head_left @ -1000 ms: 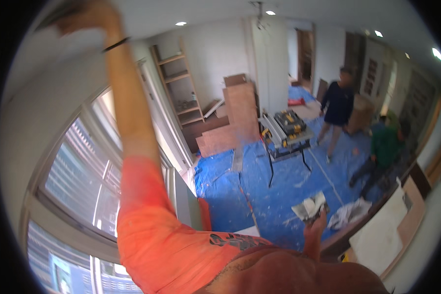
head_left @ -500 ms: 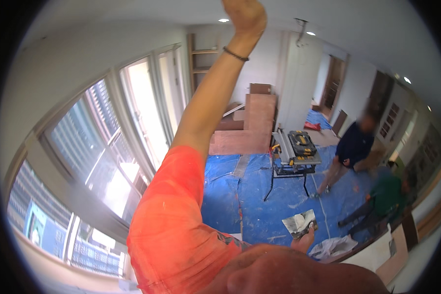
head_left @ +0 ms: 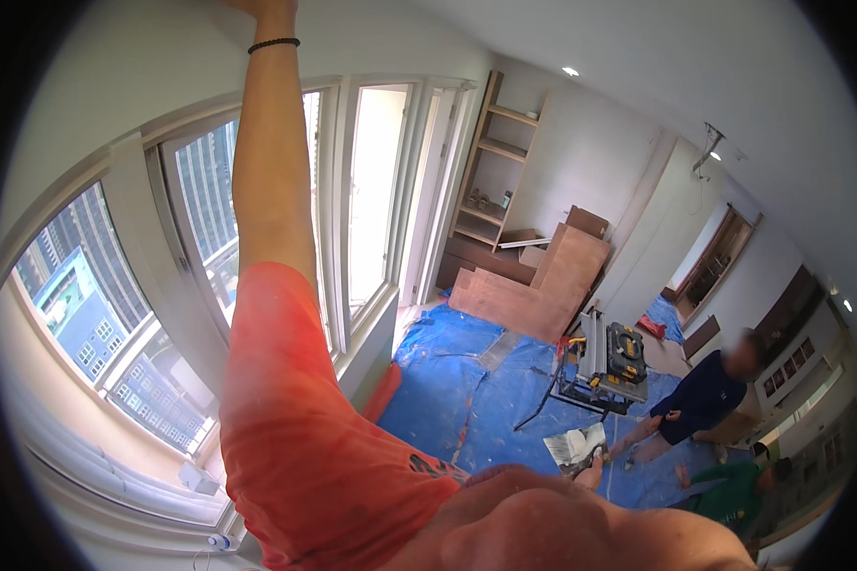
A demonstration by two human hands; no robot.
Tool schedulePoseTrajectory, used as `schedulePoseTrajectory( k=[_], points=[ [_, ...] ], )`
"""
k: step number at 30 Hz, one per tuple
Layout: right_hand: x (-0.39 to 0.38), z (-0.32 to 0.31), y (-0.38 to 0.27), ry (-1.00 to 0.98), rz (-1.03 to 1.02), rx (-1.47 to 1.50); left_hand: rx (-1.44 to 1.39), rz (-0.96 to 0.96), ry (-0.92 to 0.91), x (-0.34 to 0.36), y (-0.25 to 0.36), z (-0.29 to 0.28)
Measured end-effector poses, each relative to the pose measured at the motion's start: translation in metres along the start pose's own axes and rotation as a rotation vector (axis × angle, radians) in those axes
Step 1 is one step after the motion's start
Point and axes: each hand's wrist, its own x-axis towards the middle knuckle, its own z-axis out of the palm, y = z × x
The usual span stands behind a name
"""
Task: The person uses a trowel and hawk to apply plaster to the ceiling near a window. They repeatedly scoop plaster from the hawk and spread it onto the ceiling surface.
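Note:
My left arm, in an orange sleeve and with a dark bead bracelet at the wrist, reaches straight up past the windows. The hand [head_left: 262,6] is cut off by the upper edge close to the white wall, so its fingers and anything in them are hidden. Low in front, my right hand [head_left: 590,472] grips a flat square plate [head_left: 569,445] smeared with whitish, paste-like material. The plate is held out over the blue floor sheeting [head_left: 448,381]; part of it is covered by the fingers.
Windows [head_left: 200,190] line the left. A table saw [head_left: 595,366] on a folding stand, with a black and yellow case, is ahead. Brown boards [head_left: 543,295] lean below a shelf [head_left: 500,147]. Two people, in navy [head_left: 700,400] and green [head_left: 728,495], are at right.
My raised left arm has swung left toward the windows and wall. The view has turned left and tilted. The plate stays in my right hand.

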Motion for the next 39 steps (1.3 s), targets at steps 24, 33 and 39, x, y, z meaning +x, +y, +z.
schedulePoseTrajectory(
  k=[24,33,39],
  points=[
    [-0.028,0.025,-0.002,-0.012,-0.096,0.195,0.043,0.113,-0.111,-0.198,0.083,0.139],
    [-0.057,0.059,-0.014,0.09,-0.171,0.24,-0.088,0.118,-0.169,-0.371,0.161,0.212],
    [-0.048,0.101,-0.024,-0.038,-0.186,0.379,-0.221,-0.422,-0.781,-0.447,0.19,-0.012]
  ],
)
